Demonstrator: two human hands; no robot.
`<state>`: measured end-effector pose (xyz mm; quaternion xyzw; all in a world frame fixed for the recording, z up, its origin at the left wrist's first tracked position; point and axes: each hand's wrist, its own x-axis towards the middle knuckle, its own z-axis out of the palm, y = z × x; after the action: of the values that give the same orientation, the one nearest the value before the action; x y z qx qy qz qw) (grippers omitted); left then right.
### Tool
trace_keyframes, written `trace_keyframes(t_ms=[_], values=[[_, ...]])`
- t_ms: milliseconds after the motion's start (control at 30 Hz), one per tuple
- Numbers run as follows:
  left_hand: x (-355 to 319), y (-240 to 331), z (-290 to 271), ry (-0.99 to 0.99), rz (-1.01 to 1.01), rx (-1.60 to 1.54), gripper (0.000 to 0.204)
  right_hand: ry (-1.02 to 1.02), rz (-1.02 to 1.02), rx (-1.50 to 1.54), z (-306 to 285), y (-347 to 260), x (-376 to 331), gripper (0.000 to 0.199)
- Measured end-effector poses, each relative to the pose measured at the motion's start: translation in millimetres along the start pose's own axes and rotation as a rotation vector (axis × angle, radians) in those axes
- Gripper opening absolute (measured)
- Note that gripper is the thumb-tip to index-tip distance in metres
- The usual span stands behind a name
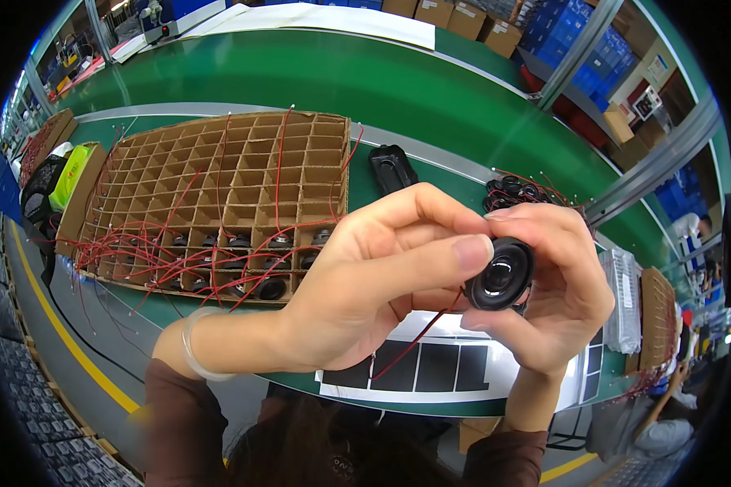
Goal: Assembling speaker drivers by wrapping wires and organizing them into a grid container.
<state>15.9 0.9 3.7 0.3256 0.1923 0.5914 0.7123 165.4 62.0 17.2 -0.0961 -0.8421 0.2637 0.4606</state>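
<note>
Both hands up close to the camera, over the near edge of the green conveyor belt (430, 89). Right hand (556, 292) grasps a small round black speaker (499, 276) by its rim, cone facing up toward the viewer; left hand (382, 276) closes in on the same part, thumb pressed on the rim, fingers curled over the top. So speaker's pinched betw. both hands, off the belt. Thin red lead wires (418, 337) trail from under it, down past the left palm.

Beneath the hands, at the near edge: a white sheet w/ black rectangles (439, 369). Left of that, a cardboard divider tray (219, 187), near rows loaded w/ more speakers, red leads tangled across the cells. Behind the hands, a black plastic housing (391, 168) and a loose pile of speakers (516, 193) toward the right edge.

Risk, as I'd judge it: thumb sits v. close to the cone, a slip could dent it. Dangling leads could snag on the fingers & strain the solder joints.
</note>
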Motion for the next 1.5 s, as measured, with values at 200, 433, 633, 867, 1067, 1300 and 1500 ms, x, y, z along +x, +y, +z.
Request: trace_keyframes(t_ms=[200,433,633,867,1067,1300,1500], values=[[0,-3,-1,-0.091,0.044,0.115,0.023,-0.038,-0.026,-0.089,-4,-6,3,0.049],[0,-3,-1,-0.143,0.113,0.216,0.03,-0.025,0.027,-0.128,-6,-13,3,0.041],[1,4,5,-0.043,0.007,0.172,0.029,0.019,0.115,0.013,-1,-14,0,0.045],[2,-5,3,0.033,0.098,0.064,0.029,0.067,0.046,-0.066,10,0,-3,0.055],[2,-3,-3,-0.092,-0.021,-0.155,0.018,0.023,-0.134,-0.249,1,0,0,0.05],[3,-8,-6,-0.134,0.12,0.02,0.016,0.04,-0.182,-0.313,1,-3,2,0.049],[1,6,-3,-0.08,0.015,0.083,0.009,-0.007,-0.142,-0.309,-4,-9,4,0.047]])
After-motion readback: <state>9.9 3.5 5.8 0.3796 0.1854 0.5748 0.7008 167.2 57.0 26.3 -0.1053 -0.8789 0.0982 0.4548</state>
